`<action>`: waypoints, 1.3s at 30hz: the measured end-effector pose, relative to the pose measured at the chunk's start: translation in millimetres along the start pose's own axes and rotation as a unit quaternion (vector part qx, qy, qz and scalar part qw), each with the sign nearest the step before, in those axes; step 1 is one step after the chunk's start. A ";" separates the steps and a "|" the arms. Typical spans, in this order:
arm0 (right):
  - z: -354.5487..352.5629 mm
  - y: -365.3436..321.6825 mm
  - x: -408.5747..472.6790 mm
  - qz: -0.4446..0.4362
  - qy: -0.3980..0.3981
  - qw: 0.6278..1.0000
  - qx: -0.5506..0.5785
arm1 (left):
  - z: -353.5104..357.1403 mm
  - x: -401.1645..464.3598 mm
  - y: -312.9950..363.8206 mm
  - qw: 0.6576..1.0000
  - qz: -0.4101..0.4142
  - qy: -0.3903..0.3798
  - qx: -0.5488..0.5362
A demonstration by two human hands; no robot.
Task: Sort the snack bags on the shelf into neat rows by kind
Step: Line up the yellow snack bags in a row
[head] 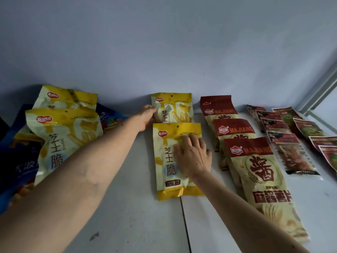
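Two yellow cheese-stick bags lie in a column at the shelf's middle. My right hand [193,157] rests flat, fingers spread, on the near yellow bag [167,161]. My left hand [146,116] reaches to the left edge of the far yellow bag [175,108] and touches it; its fingertips are hidden, so I cannot tell if they grip. Two more yellow bags [62,132] sit piled at the left over dark blue bags [20,161]. A column of red-and-cream chip bags [259,170] overlaps to the right.
Small dark red packets [277,128] and red-green packets [308,128] lie in rows at the far right. The white shelf [138,216] has a seam running toward me. A pale blue wall stands behind, and a metal frame [321,92] rises at right.
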State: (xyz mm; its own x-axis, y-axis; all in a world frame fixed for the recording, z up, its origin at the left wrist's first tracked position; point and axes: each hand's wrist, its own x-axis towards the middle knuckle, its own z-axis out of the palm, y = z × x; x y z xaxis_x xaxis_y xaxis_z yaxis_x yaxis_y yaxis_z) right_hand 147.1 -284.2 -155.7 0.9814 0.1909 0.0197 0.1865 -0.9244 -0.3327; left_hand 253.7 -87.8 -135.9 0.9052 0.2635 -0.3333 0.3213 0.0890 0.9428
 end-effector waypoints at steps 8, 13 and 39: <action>4.9 -4.3 14.3 0.035 -0.052 0.998 0.003 | 0.2 8.8 -6.8 0.999 0.004 0.014 0.040; -5.5 -8.2 17.6 0.010 0.007 1.000 0.022 | -1.3 8.6 -10.5 0.997 0.009 -0.002 0.077; 4.5 -10.4 -3.0 -0.062 0.010 0.998 -0.023 | -18.8 -34.0 -5.1 0.983 0.062 0.041 0.170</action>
State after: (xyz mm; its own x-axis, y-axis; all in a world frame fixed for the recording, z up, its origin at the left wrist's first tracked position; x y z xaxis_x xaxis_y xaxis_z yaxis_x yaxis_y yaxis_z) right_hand 142.0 -273.7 -156.5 0.9515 0.2980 0.0766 0.3073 -0.9087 -0.2827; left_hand 216.0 -79.1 -129.4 0.9226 0.3294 -0.2008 0.2963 -0.2719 0.9156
